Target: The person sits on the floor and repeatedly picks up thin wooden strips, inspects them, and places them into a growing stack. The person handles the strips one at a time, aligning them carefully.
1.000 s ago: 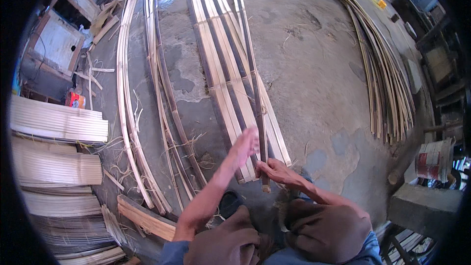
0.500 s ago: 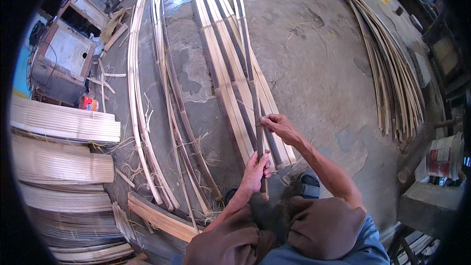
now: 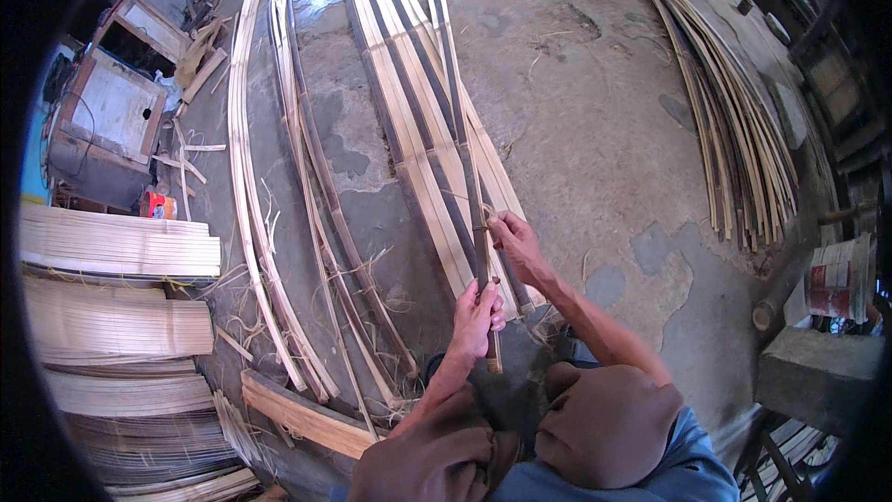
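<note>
A long dark-skinned bamboo strip runs from close to my knees up and away over the wider bamboo slats. My left hand is wrapped round it near its near end. Further up the same strip, my right hand is closed in a pinch at its right edge. A thin pale curl shows at those fingertips, and whether they hold a small tool I cannot tell. Beneath lie wide bamboo slats, pale with dark stripes, side by side on the floor.
Narrow bamboo strips and darker ones lie to the left among shavings. Stacked slat bundles and a split bamboo piece sit at lower left. A strip bundle curves along the right, beyond a bucket on a block.
My right hand stays pinched at the strip, and a pale curl now shows there. My left hand keeps its grip. The whole view has shifted slightly.
</note>
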A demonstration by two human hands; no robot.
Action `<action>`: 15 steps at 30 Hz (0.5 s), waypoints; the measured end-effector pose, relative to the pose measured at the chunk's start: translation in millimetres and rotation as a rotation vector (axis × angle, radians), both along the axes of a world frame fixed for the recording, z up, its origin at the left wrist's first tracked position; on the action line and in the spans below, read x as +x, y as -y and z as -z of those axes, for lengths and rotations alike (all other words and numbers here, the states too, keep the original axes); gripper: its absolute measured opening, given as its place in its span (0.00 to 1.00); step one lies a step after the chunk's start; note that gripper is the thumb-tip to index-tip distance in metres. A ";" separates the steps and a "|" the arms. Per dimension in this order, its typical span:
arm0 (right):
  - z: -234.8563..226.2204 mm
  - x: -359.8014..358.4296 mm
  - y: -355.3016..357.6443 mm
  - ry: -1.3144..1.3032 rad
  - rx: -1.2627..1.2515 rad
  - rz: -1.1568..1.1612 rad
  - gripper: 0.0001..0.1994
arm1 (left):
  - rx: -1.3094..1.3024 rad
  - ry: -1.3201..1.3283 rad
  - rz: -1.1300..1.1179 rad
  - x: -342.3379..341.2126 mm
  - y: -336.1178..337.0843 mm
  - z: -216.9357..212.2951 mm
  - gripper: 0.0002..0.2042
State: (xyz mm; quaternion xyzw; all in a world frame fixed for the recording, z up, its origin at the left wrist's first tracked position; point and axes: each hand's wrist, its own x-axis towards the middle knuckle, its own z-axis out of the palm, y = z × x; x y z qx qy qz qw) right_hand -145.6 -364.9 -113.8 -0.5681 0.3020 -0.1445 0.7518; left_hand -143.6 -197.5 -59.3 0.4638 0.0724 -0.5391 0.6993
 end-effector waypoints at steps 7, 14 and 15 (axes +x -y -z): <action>-21.9 9.3 12.4 0.002 -0.071 -0.095 0.20 | 0.013 -0.037 0.021 -4.9 -1.8 -2.5 0.10; -16.9 -31.4 -4.4 -0.025 -0.186 -0.083 0.23 | -0.004 -0.047 0.012 10.8 -8.1 5.5 0.11; -14.4 -31.6 -0.4 -0.020 -0.267 -0.047 0.26 | -0.026 -0.065 0.019 10.6 -6.2 3.6 0.11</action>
